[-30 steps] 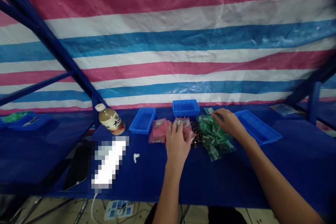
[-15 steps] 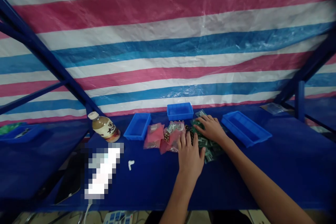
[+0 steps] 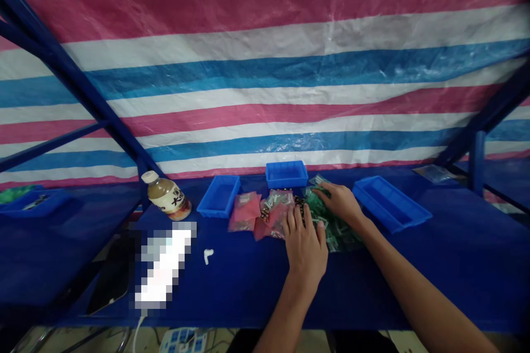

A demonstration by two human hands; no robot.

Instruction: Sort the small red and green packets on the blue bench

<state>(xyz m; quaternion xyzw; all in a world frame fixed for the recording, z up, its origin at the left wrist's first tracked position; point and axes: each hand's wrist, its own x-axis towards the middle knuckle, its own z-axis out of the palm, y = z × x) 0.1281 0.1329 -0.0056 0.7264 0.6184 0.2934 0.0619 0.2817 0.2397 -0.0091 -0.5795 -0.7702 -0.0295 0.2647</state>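
Observation:
My left hand [image 3: 305,242] lies palm down, fingers stretched over the right edge of the pink plastic bags [image 3: 245,210], which hold small metal parts. Brass-coloured pieces [image 3: 298,202] show just past its fingertips. To its right, my right hand [image 3: 342,204] is at the green plastic bags [image 3: 337,231], fingers bent and drawn together on the plastic of one bag. The fingertips of that hand are partly hidden. Small pale pieces show through the green plastic.
Blue trays stand left [image 3: 219,196], behind [image 3: 286,174] and right [image 3: 391,204] of the bags. On the left are a drink bottle [image 3: 169,196], a white earbud [image 3: 207,256] and a blurred-out bright object [image 3: 161,270]. A striped sheet [image 3: 265,77] hangs behind the blue table [image 3: 232,292].
My right hand's fingers have gone from spread to drawn together on the green bags, and the green plastic has shifted. My left hand moved slightly right. The view shifted a little.

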